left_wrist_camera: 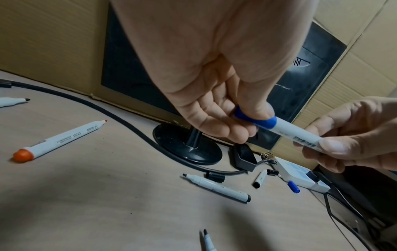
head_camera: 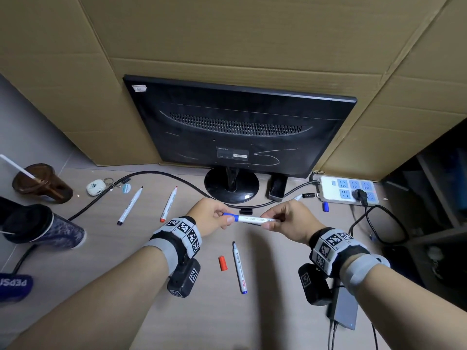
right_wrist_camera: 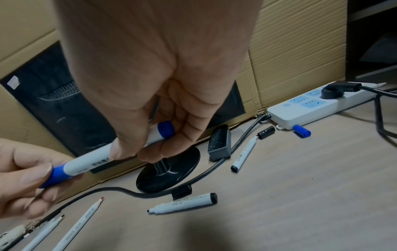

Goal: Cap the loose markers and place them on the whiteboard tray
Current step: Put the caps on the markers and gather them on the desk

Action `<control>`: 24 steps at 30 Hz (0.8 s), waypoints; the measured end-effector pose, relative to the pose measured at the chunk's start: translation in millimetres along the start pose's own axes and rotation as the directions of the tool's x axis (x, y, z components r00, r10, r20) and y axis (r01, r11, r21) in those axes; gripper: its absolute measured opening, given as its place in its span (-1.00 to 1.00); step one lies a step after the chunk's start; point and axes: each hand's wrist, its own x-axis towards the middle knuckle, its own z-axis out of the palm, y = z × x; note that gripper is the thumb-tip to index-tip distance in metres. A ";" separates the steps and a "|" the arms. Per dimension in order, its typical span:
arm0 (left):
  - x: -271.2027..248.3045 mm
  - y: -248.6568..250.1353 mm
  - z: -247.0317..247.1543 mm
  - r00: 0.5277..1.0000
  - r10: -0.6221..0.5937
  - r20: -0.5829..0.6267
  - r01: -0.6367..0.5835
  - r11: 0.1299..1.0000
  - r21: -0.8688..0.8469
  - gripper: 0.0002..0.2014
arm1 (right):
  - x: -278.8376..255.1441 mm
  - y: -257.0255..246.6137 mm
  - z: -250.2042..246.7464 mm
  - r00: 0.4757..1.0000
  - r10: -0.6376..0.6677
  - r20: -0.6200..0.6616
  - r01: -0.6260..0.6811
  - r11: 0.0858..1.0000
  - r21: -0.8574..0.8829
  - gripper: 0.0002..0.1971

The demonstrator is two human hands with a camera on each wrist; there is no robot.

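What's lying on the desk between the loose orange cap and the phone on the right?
An uncapped marker with a blue end lies just right of the orange cap; from there to the phone the desk is bare, seen in the head view.

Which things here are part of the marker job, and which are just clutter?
Job: blue marker pinched by left hand and right hand; uncapped red marker, black marker, blue-ended marker; loose red cap, black cap, blue cap.
Lying about: monitor, power strip, phone, brown cup, black cable.
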 end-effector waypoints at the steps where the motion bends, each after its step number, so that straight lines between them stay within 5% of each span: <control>1: 0.3 1.1 -0.3 1.000 0.000 -0.003 0.000 1.000 0.007 -0.86 | 0.8 -0.7 -0.5 1.000 -0.005 -0.005 0.005 1.000 0.005 -0.90; 12: 1.1 4.0 -0.1 1.000 -0.002 0.020 0.003 1.000 -0.023 -0.84 | 0.5 4.4 3.9 0.999 0.027 0.024 -0.027 1.000 -0.011 -0.91; 18: 4.3 -5.5 20.7 0.995 -0.086 -0.044 0.080 0.989 -0.124 -0.71 | 0.1 19.6 24.3 0.976 0.199 0.091 -0.182 0.969 -0.168 -0.84; 22: 1.2 -23.9 33.1 0.975 -0.191 -0.113 0.177 0.977 -0.118 -0.98 | -10.1 43.2 41.7 0.924 0.362 0.121 -0.338 0.924 -0.179 -0.93; 24: 0.7 -32.3 36.6 0.969 -0.219 -0.118 0.207 0.973 -0.106 -0.89 | -14.3 54.5 50.4 0.902 0.410 0.136 -0.377 0.900 -0.217 -0.97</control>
